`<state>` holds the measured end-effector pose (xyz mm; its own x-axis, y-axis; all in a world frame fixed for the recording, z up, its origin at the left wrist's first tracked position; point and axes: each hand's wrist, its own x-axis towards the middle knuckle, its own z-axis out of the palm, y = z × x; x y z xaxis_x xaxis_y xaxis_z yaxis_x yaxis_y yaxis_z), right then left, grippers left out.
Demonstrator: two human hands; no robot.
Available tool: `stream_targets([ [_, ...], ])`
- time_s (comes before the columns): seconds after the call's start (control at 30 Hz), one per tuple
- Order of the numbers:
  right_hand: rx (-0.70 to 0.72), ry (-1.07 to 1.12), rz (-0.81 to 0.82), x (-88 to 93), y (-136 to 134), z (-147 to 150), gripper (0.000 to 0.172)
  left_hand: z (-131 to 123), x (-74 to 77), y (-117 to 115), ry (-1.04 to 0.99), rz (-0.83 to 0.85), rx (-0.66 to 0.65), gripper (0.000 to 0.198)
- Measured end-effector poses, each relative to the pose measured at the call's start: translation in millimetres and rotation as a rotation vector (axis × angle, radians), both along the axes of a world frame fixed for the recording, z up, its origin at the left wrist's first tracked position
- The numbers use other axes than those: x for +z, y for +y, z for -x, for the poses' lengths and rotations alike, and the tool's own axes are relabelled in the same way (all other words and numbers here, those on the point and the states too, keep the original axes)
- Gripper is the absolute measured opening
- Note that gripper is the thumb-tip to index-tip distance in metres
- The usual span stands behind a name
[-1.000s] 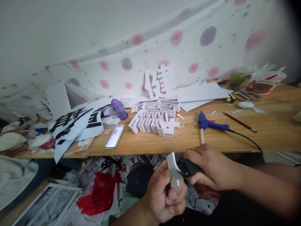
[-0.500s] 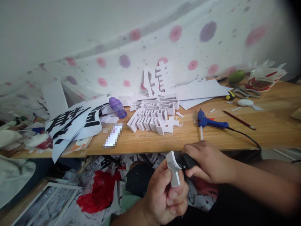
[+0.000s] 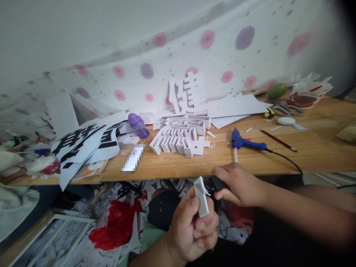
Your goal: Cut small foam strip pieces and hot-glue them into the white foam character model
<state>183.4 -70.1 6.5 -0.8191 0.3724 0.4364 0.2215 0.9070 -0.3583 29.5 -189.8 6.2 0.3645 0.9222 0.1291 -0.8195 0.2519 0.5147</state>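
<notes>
My left hand (image 3: 194, 222) is closed round a small white board strip (image 3: 202, 198), held upright between thumb and fingers in front of the table edge. A thin sliver (image 3: 206, 186) curls away from the strip's right side. My right hand (image 3: 239, 185) grips a black tool (image 3: 218, 184), its front end against or very near the strip. What kind of tool it is, I cannot tell, since the fingers and strip cover much of it. Beyond my hands, raised white board lettering (image 3: 178, 137) lies on the wooden table (image 3: 178, 168), with a flat cut-out character (image 3: 186, 92) leaning behind it.
A blue glue gun (image 3: 247, 143) with its cord lies right of the lettering, near a pencil (image 3: 278, 140), scissors (image 3: 287, 109) and a white oval object (image 3: 286, 121). Further left are a purple bottle (image 3: 138, 125), a blurred-out phone-like object (image 3: 133, 158) and printed sheets (image 3: 83, 142). A person sits at far left.
The view has shifted slightly, and both hands appear a little further left and higher. The strip has turned somewhat in my left hand's grip, with the black tool still at it.
</notes>
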Motion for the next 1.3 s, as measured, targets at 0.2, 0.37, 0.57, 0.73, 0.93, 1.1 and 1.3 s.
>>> stream_targets([
  [0.2,-0.028,-0.055,0.058,-3.8,2.1,3.7,0.069,0.4,1.7,-6.3,-0.060,0.107,0.043,0.023],
  [0.37,-0.064,-0.062,0.190,-5.5,11.8,2.0,0.061,-2.5,2.5,-15.0,-0.013,-0.065,-0.011,0.018],
  [0.57,-0.017,0.000,0.278,-5.5,9.0,0.4,0.052,5.7,0.0,-11.9,0.323,-0.039,0.365,0.017],
  [0.73,0.044,0.060,0.330,-3.9,2.1,-0.4,0.050,10.4,-2.0,-5.6,0.442,-0.028,0.421,0.019],
  [0.93,0.102,0.032,0.296,-0.2,-8.2,-0.3,0.058,3.0,-3.0,-1.8,0.320,-0.013,0.311,0.019],
  [1.1,0.084,0.038,0.215,-0.8,-11.0,-1.3,0.062,-5.7,-1.7,-5.1,0.258,-0.053,0.233,0.020],
  [1.3,0.095,0.097,0.141,2.1,-14.1,-2.0,0.060,-8.8,3.2,-7.2,0.171,-0.091,0.182,0.022],
])
